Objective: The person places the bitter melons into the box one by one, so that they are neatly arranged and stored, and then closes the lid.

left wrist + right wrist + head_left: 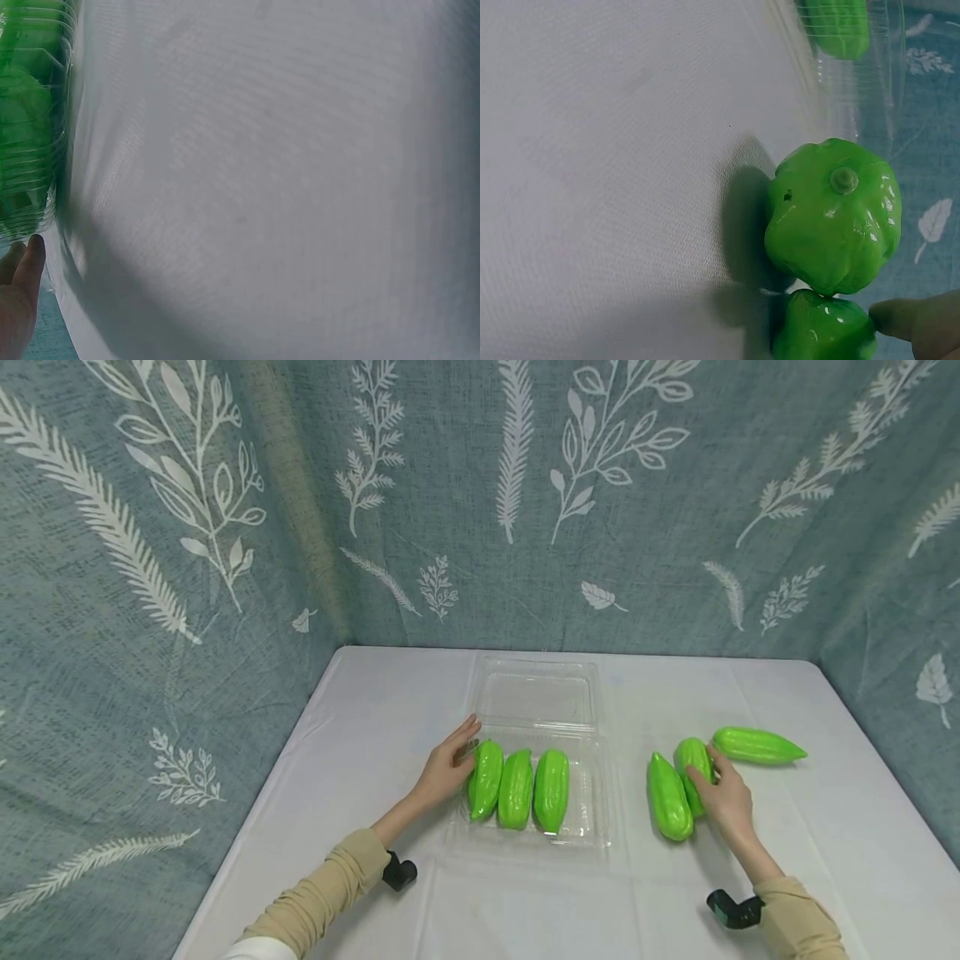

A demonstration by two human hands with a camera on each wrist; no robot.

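Observation:
Several long, bright green, ridged vegetables with pointed ends and a glossy skin are in the head view. Three of them [514,789] lie side by side in a clear plastic clamshell box [590,814], its lid folded back. My left hand [442,772] rests at the box's left side, fingers extended; in the left wrist view its fingertips touch the box's corner. To the right, my right hand [723,793] grips a green vegetable [692,756] between thumb and fingers. Another green vegetable [670,797] lies against it on the left, stem end facing the right wrist camera.
One more green vegetable [757,746] lies beyond my right hand, pointing right. The box's open lid [536,693] extends toward the back of the white-covered table [390,710]. A blue-green leaf-patterned curtain [465,527] surrounds the table at the back and sides.

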